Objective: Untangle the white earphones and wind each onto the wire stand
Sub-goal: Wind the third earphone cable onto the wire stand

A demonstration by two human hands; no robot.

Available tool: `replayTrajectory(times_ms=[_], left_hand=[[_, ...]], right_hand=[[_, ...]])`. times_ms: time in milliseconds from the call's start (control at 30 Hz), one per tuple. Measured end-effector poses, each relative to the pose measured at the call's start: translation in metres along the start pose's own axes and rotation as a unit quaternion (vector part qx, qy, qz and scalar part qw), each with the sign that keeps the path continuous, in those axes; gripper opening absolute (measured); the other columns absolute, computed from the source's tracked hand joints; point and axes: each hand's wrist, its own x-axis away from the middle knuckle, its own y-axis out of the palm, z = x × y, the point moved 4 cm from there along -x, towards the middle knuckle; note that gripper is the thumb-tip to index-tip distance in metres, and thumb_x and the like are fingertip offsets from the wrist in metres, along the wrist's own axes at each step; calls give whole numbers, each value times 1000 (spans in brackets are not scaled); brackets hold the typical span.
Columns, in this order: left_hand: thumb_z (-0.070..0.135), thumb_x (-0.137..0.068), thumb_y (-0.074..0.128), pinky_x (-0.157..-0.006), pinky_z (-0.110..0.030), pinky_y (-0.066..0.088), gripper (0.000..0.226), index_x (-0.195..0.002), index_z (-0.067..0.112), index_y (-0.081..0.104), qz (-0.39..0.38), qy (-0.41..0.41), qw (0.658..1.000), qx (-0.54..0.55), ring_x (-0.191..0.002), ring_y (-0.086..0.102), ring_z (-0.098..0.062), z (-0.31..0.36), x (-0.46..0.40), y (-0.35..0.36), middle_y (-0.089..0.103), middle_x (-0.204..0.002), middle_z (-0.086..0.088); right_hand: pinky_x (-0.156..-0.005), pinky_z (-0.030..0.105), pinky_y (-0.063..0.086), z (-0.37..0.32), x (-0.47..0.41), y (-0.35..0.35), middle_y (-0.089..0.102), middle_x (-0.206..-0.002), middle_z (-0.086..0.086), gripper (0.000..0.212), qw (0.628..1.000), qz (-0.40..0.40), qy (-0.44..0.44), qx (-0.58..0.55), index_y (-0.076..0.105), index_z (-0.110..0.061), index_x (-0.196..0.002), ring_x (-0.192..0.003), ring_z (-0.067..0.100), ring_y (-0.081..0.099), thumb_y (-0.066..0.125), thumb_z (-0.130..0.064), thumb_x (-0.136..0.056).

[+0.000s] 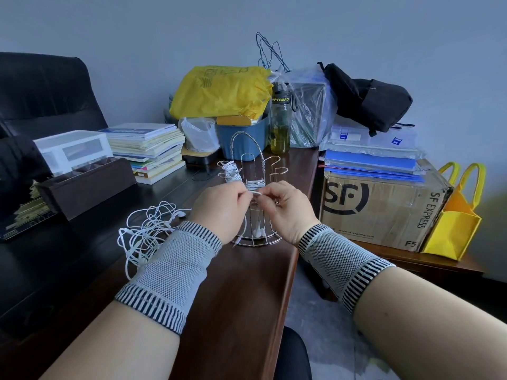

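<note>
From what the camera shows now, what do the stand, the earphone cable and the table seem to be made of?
The wire stand: thin bare metal rods, shiny silver, probably chromed steel.
The earphone cable: white, limp and looping, likely soft plastic or rubber coating.
The table: dark brown with faint grain and a dull sheen; it looks like wood or wood veneer, I cannot tell which.

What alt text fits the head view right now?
Both hands, left hand and right hand, pinch a white earphone cord at the wire stand. A tangled pile of earphones lies left on the dark desk.
</note>
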Motion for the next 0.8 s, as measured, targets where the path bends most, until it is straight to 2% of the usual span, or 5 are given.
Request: replayTrajectory(times_ms=[167,467,567,700,800], left_hand=[[32,-94,58,-66,-28,54,24,-71,27,60,27,-46,992,112,-66,67,-11,-7,-7,-8,70,-67,6],[27,-88,67,-57,-5,34,9,-81,24,72,74,14,992,101,-63,53,0,3,-24,-23,60,-70,14],[33,-89,66,-58,-13,36,13,-86,23,73,89,-26,993,76,-65,55,-1,3,-30,-24,61,-68,15],[33,-95,58,-63,-30,48,31,-86,10,76,75,-51,996,-7,-76,66,-21,4,-33,-20,73,-78,-6],[33,-96,53,-46,-26,30,40,-73,7,73,61,-73,994,-46,-61,58,-22,4,-34,-18,68,-67,-12]], right_hand=[[-55,26,39,4,-1,3,58,-64,-7,16,991,6,67,-112,64,-20,-78,-51,7,44,61,-27,-93],[-57,25,38,0,0,4,69,-76,4,19,988,37,85,-123,62,-19,-79,-49,3,43,56,-26,-95],[-52,22,35,-1,1,4,71,-81,10,19,985,46,100,-132,62,-16,-81,-44,2,41,54,-26,-96],[-50,21,35,-1,-1,3,70,-75,4,22,981,56,126,-138,61,-21,-76,-40,1,42,53,-25,-96],[-53,25,38,-2,-4,3,70,-73,2,24,981,62,138,-123,60,-22,-73,-45,3,44,53,-27,-95]])
